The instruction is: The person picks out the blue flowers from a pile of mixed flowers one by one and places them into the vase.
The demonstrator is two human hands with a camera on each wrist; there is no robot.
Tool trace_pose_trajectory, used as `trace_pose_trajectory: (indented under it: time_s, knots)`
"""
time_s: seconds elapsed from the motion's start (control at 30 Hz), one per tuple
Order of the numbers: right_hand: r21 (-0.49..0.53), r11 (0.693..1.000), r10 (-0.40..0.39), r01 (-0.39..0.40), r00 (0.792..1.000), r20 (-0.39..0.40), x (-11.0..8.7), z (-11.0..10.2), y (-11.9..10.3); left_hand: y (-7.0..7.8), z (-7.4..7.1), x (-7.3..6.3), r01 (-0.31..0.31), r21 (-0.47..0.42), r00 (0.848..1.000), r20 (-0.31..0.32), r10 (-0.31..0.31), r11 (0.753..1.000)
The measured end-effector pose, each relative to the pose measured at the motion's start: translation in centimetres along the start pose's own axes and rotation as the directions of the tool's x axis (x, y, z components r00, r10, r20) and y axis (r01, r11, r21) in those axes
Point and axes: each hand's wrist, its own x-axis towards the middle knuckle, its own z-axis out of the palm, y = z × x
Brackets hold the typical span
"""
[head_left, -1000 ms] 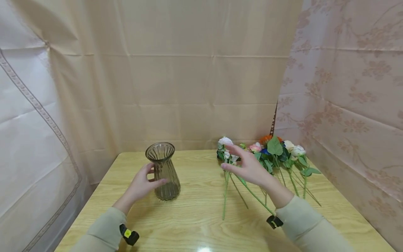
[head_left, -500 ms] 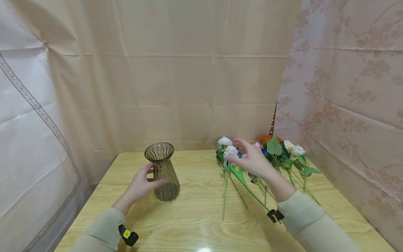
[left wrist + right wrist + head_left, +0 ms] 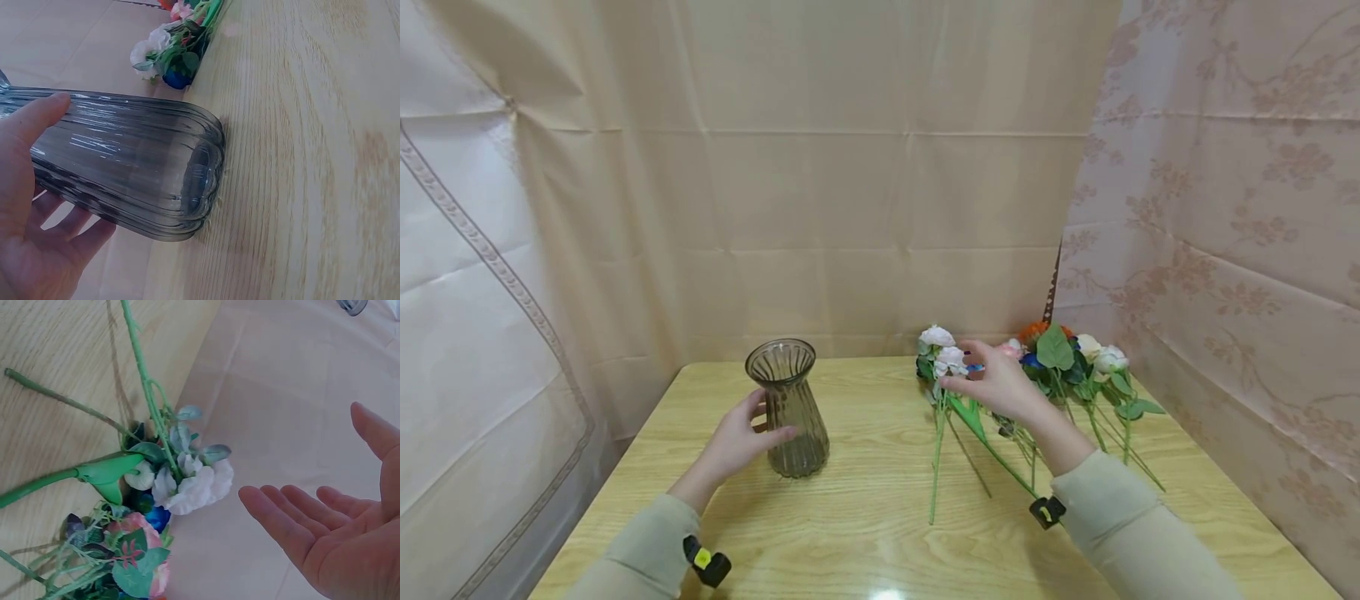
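A smoky grey ribbed glass vase [image 3: 801,446] stands upright on the table's left half, its flared mouth up and nothing inside. My left hand [image 3: 730,447] grips its side, thumb along the near wall; the left wrist view shows the other fingers [image 3: 94,237] curved behind the vase [image 3: 131,150]. Over the flowers on the right, my right hand [image 3: 1000,386] hovers with fingers spread and nothing between them. Nearest to it are white artificial flowers [image 3: 951,362] on a green stem. In the right wrist view, these white blooms [image 3: 200,487] lie beyond the fingertips.
More artificial flowers lie at the back right: orange [image 3: 1036,332], pink [image 3: 1011,348], blue and cream [image 3: 1087,346], their stems pointing toward the front. A green leaf-wrapped stem [image 3: 970,417] crosses beneath my right hand. Cloth curtains [image 3: 865,192] surround the wooden table [image 3: 865,533].
My right hand has shifted slightly right and back from over the white flowers, uncovering them, and its fingers have drawn a little closer together. The left hand and vase have stayed put.
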Motion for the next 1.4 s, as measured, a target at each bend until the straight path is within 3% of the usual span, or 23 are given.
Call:
trace_pose_trajectory:
  time_s: [0.37, 1.4]
  knots:
    - [0.028, 0.991, 0.133, -0.134, 0.99, 0.048, 0.5, 1.0, 2.1, -0.1, 0.0, -0.1, 0.003, -0.019, 1.0, 0.006, -0.003, 1.0]
    - [0.056, 0.974, 0.216, -0.222, 0.971, 0.1, 0.3, 4.5, 3.6, -0.1, 0.0, 0.0, 0.013, -0.001, 1.0, 0.006, -0.013, 1.0]
